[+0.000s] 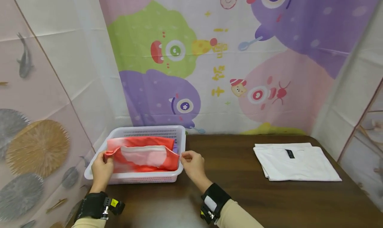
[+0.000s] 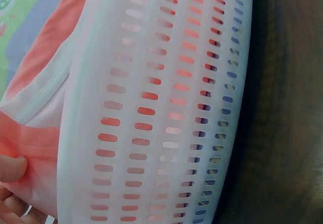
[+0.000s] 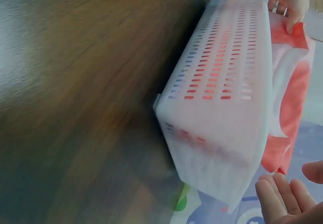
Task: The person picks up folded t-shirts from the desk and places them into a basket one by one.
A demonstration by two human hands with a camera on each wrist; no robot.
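Observation:
A red and pale pink folded garment lies in a white plastic basket, its near edge lifted. My left hand pinches the garment's left corner above the basket's rim. In the left wrist view, the thumb presses on the red cloth from above, with fingers below it. My right hand is at the garment's right corner, beside the basket's right rim. The right wrist view shows its thumb apart from the fingers, with the cloth's corner right at the fingertips.
A folded white T-shirt with a black neck label lies on the right of the dark wooden table. Something purple shows in the basket beside the red cloth. A cartoon-printed curtain hangs behind the table.

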